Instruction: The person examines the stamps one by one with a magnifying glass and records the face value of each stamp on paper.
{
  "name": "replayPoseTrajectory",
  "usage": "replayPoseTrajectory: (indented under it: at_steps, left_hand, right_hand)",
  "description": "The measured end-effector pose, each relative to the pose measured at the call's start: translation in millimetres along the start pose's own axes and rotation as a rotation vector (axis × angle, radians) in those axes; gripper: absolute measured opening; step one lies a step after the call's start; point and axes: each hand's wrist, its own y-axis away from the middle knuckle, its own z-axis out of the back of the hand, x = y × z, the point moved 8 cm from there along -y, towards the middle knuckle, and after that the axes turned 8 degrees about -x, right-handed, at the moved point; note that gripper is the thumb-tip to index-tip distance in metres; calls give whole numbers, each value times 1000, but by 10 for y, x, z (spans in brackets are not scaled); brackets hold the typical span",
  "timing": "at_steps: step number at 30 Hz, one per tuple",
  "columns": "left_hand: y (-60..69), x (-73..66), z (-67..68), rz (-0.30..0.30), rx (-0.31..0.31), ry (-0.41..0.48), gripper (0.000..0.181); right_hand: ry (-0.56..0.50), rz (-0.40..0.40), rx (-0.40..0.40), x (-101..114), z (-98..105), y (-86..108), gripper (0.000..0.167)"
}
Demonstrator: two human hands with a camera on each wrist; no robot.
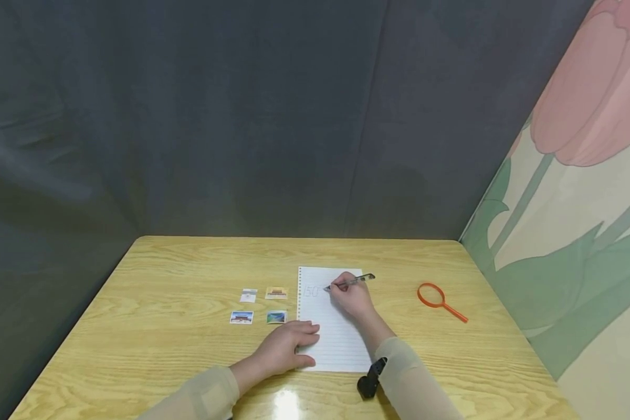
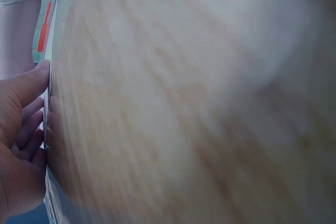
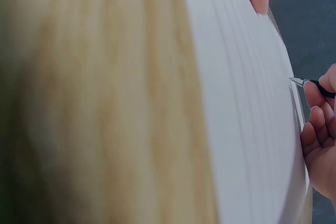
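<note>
A lined sheet of paper [image 1: 336, 344] with punched holes down its left edge lies on the wooden table. Near its top left is pencil-thin writing [image 1: 311, 291] that looks like "150". My right hand [image 1: 350, 294] pinches a pen [image 1: 358, 279], its tip at the paper just right of the writing; the right wrist view also shows the pen tip [image 3: 297, 81] by the sheet. With fingers spread, my left hand [image 1: 286, 347] rests on the sheet's lower left edge. In the left wrist view that hand [image 2: 21, 124] lies flat, thumb extended.
Left of the sheet lie several small picture stamps, among them a yellow one [image 1: 276, 293] and a green-blue one [image 1: 276, 317]. An orange magnifying glass [image 1: 431, 296] lies to the right. A dark curtain [image 1: 273, 128] stands behind the table [image 1: 163, 350].
</note>
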Motion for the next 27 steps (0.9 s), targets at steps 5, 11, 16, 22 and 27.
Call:
replayPoseTrajectory:
  at_steps: [5,11,16,22,27]
  left_hand:
    - [5,-16,13,-7,-4,4,49]
    - [0,-4,-2,-6,-5,10,49]
    - [0,-7,1,-8,-5,9,49]
    - [0,-20,7,-6,-4,5,48]
    - [-2,-30,16,-4,-1,-6,49]
  right_hand:
    - [-18,-7,23,-12,38,7,4]
    - [-52,-15,91,11,32,34,4]
    - [-49,-1,94,19,11,44,3]
    - [-72,-19,42,-8,7,26,6]
    - [-72,1,34,11,-4,25,5]
